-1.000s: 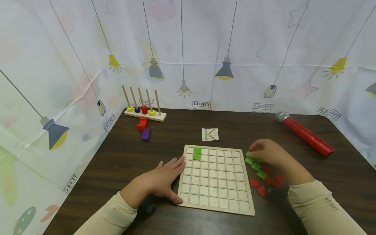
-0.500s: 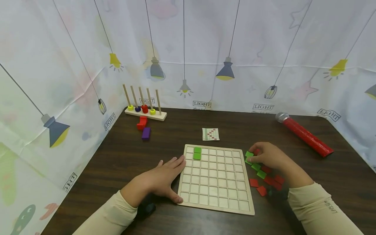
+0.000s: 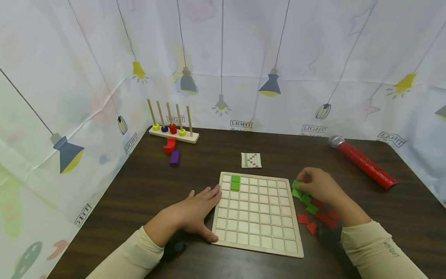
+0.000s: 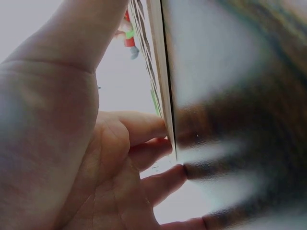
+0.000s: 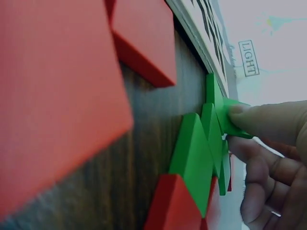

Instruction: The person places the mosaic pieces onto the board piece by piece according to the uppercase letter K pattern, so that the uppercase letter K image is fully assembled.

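The left hand (image 3: 195,211) lies flat on the table (image 3: 139,186) with its fingers extended and relaxed, fingertips touching the left edge of the wooden grid board (image 3: 258,213); it holds nothing. The right hand (image 3: 318,186) rests at the board's right edge, its thumb and fingers curled and pinching a green tile (image 3: 297,184) at the far end of the loose tile pile. In the right wrist view, the fingertips (image 5: 249,117) grip this green tile (image 5: 229,117), which stands tilted above the other green tiles (image 5: 196,158). Red tiles (image 3: 324,219) lie just beside them, nearer the person. Two green tiles (image 3: 235,182) occupy adjacent cells in the board's second column, at the far edge. A small pattern card (image 3: 251,160) lies beyond the board.
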`<state>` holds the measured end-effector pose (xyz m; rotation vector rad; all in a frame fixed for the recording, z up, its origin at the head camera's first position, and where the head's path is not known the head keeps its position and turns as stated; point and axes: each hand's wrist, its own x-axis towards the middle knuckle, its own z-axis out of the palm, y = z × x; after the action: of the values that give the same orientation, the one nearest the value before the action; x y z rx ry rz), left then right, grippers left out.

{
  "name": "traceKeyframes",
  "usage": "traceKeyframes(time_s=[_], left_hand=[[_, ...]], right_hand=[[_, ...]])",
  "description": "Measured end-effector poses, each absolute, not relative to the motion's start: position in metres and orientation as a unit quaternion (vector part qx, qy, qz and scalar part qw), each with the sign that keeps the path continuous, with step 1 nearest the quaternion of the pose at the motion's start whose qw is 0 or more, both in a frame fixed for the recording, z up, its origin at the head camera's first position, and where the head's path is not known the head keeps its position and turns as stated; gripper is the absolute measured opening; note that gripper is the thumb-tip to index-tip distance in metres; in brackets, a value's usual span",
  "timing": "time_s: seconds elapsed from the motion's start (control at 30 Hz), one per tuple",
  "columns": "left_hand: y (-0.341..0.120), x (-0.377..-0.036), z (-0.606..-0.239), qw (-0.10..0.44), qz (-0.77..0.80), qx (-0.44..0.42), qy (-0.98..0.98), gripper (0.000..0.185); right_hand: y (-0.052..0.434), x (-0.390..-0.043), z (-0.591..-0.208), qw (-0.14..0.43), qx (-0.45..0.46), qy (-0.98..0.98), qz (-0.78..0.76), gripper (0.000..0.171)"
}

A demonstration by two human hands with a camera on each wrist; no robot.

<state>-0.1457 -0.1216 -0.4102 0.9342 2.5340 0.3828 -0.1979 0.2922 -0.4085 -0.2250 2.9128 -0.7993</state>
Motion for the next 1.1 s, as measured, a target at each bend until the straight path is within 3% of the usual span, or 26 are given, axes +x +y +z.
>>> traceKeyframes(time_s=[0.4, 1.1], left_hand=[[-0.121, -0.146, -0.412, 0.203, 0.135, 0.337, 0.909, 0.128], [-0.123, -0.145, -0.413, 0.2, 0.138, 0.333, 0.911, 0.129]], right_hand=[[0.269, -0.198, -0.403, 0.001, -0.068, 0.956, -0.284, 0.019], [0.142, -0.194, -0.409, 0.086, -0.194, 0.906, -0.366, 0.008]])
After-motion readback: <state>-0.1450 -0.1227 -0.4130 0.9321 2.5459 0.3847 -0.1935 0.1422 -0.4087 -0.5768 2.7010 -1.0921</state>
